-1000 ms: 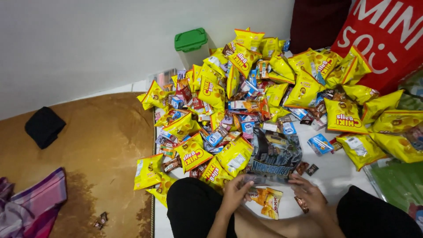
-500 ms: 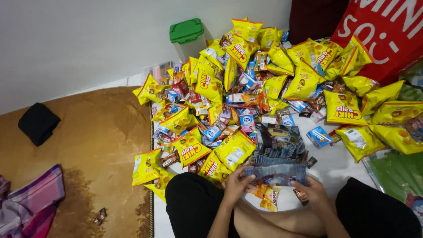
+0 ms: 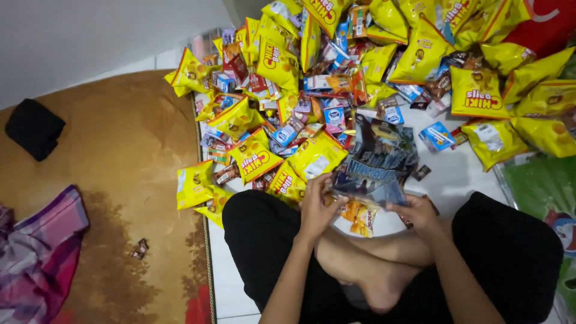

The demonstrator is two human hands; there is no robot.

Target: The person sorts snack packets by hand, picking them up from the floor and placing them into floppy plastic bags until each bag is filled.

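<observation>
dark printed plastic bag (image 3: 377,159) lying flat, near edge lifted

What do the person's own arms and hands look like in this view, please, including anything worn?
Both forearms are bare, with no sleeves reaching into view. The left hand and the right hand wear no gloves, and no rings, watch or bracelet can be made out. The fingers are uncovered. Black trousers cover the crossed legs, and the feet are bare.

A printed bag (image 3: 371,183) is held between the left hand (image 3: 316,207) and right hand (image 3: 418,213). Snack packets (image 3: 312,159) are heaped beyond them; a mat (image 3: 114,198) is spread left, a cloth (image 3: 36,252) lying on it.
</observation>
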